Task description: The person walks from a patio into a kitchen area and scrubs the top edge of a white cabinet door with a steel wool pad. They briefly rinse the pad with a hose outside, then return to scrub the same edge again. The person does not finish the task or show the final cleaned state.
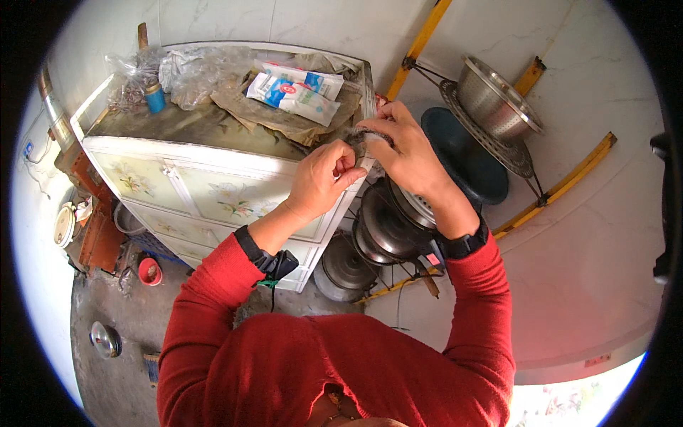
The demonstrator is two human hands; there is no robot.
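At the right front corner of a white cabinet [176,147], my two hands are close together. My right hand [403,144] has its thumb and fingers around a small dark mesh-like thing [356,137], partly hidden and too unclear to name. My left hand [325,176] is just left of it, its fingers curled and the thumb pointing right. Whether the left fingers pinch part of that thing cannot be seen. Behind them, two white-and-blue printed packets [293,99] lie on a crumpled brown sheet [240,107] atop the cabinet.
Clear plastic bags [213,72] and a blue spool [155,99] sit on the cabinet's left side. On the right, yellow wall bars [419,48] carry a perforated steel basin [488,101], a dark blue basin [464,155] and dark pans [392,219]. A red cup [150,271] is on the floor.
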